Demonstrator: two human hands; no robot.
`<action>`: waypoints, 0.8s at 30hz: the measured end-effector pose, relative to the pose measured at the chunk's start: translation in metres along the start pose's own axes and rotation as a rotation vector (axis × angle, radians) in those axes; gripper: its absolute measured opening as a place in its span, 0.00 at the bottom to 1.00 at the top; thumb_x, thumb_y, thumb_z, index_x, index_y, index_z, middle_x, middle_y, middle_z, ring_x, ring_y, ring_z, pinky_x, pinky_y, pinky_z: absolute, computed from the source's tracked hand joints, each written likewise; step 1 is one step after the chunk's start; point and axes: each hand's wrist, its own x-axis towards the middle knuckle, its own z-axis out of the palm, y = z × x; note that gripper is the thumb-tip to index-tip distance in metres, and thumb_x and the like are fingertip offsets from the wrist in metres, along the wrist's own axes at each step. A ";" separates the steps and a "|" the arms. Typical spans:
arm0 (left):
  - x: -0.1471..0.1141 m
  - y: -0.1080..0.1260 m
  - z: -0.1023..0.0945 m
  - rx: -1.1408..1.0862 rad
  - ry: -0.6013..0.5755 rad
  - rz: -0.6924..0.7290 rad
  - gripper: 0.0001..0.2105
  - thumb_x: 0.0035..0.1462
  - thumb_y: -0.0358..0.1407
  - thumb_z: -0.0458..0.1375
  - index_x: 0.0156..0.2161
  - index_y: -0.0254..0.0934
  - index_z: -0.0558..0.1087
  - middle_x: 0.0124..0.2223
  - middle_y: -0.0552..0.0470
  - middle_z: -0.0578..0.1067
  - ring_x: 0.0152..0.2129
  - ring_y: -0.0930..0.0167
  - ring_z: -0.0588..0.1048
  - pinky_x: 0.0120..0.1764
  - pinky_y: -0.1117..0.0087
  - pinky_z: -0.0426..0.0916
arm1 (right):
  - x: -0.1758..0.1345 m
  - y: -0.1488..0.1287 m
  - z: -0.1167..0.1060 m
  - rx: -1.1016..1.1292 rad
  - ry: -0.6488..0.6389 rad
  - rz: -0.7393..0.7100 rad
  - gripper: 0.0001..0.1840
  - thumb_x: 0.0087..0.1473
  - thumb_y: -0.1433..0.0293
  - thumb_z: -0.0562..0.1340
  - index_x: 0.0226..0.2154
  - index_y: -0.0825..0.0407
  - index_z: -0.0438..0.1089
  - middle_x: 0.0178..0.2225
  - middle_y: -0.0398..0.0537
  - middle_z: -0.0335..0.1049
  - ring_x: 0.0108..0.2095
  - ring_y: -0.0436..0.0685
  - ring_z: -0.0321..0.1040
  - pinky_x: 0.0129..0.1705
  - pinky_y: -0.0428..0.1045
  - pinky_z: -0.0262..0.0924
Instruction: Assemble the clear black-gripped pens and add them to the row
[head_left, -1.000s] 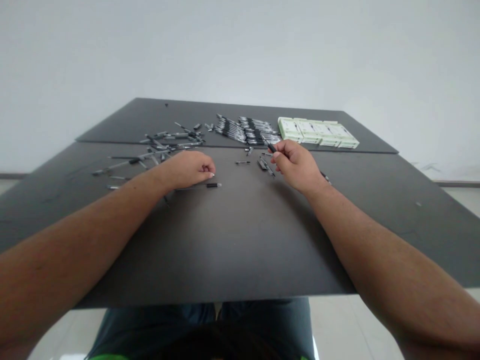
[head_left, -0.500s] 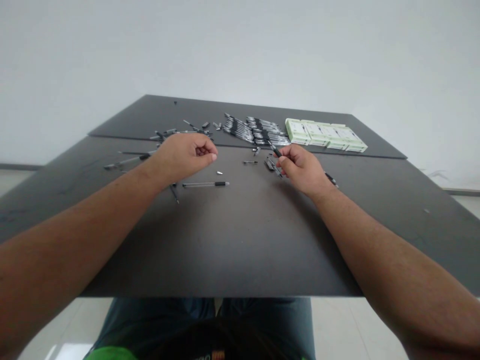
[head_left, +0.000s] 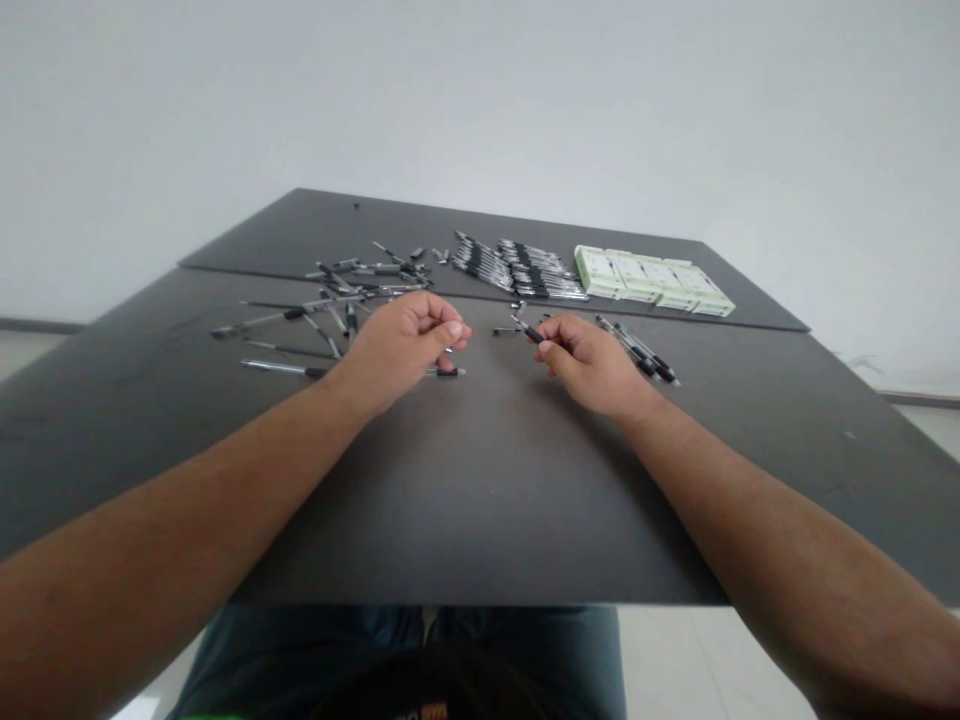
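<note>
- My right hand (head_left: 592, 362) pinches a black pen part (head_left: 527, 331) just above the table (head_left: 495, 480)
- My left hand (head_left: 405, 345) is curled closed; what it holds I cannot tell
- A pen (head_left: 448, 372) lies under its fingertips
- Green boxes (head_left: 652, 280) sit beyond

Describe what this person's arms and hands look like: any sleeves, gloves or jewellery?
Both forearms are bare from the bottom edge of the picture to the wrists: no sleeves show. The left hand and right hand wear no gloves, and no watch, ring or bracelet can be seen. Fine hair shows on both forearms.
</note>
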 end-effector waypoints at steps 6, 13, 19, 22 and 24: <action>-0.011 -0.008 -0.003 0.098 -0.056 0.037 0.08 0.61 0.39 0.68 0.38 0.37 0.76 0.32 0.55 0.78 0.25 0.73 0.77 0.33 0.71 0.75 | -0.007 -0.020 0.006 -0.014 -0.087 -0.043 0.08 0.64 0.66 0.61 0.41 0.49 0.76 0.34 0.46 0.78 0.33 0.58 0.71 0.41 0.52 0.62; -0.017 -0.011 0.007 -0.144 -0.032 -0.062 0.09 0.60 0.39 0.70 0.39 0.38 0.76 0.32 0.54 0.78 0.27 0.72 0.77 0.33 0.70 0.75 | -0.012 -0.030 0.008 -0.063 -0.134 -0.090 0.08 0.66 0.67 0.61 0.42 0.49 0.76 0.35 0.46 0.79 0.34 0.57 0.71 0.40 0.51 0.62; -0.018 -0.011 0.013 -0.299 0.016 -0.165 0.11 0.56 0.39 0.73 0.38 0.38 0.76 0.33 0.53 0.77 0.30 0.72 0.77 0.33 0.70 0.77 | -0.013 -0.031 0.008 -0.086 -0.152 -0.096 0.07 0.65 0.68 0.62 0.42 0.47 0.76 0.35 0.46 0.80 0.34 0.58 0.72 0.39 0.51 0.61; -0.018 -0.009 0.013 -0.305 0.016 -0.165 0.12 0.56 0.38 0.74 0.38 0.38 0.76 0.33 0.53 0.77 0.30 0.72 0.77 0.33 0.71 0.77 | -0.012 -0.031 0.008 -0.099 -0.162 -0.101 0.07 0.64 0.68 0.62 0.42 0.48 0.76 0.35 0.46 0.80 0.34 0.57 0.72 0.38 0.51 0.61; -0.018 -0.009 0.013 -0.289 0.010 -0.147 0.11 0.56 0.38 0.73 0.39 0.38 0.76 0.34 0.53 0.78 0.31 0.71 0.78 0.33 0.71 0.78 | -0.012 -0.032 0.009 -0.105 -0.168 -0.107 0.07 0.64 0.68 0.61 0.42 0.48 0.76 0.35 0.46 0.80 0.33 0.57 0.72 0.39 0.51 0.61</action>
